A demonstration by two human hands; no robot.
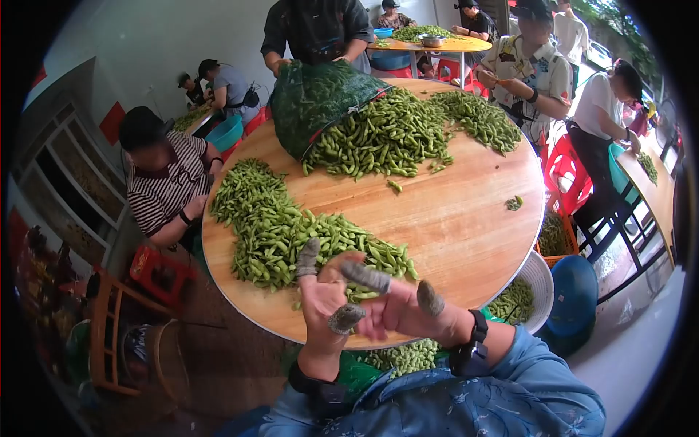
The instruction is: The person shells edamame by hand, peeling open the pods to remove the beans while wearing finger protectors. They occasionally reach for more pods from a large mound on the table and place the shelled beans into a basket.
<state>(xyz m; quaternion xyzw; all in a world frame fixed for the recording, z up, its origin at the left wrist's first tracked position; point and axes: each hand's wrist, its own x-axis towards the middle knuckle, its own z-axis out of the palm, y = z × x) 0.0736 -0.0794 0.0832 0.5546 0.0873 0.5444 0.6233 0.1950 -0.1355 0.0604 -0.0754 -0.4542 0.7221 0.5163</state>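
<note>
My left hand (pixel 324 297) is raised over the near edge of the round wooden table (pixel 437 218), fingers apart, with nothing visible in it. My right hand (pixel 408 309) reaches across close beside it, also with its fingers spread; part of it is blurred. Grey finger covers (pixel 368 277) sit on some fingertips of both hands. Just beyond the hands lies a long pile of green soybean pods (pixel 284 233). Below the table edge, near my lap, shelled or loose green beans (pixel 404 357) show in a container partly hidden by my arms.
Across the table a person tips a green mesh sack (pixel 320 98) beside a large pod heap (pixel 393 135). Another person sits at the left. To my right stand a white basket (pixel 535 291), a blue stool (pixel 571 291) and an orange crate (pixel 557 237). Other people work at tables behind.
</note>
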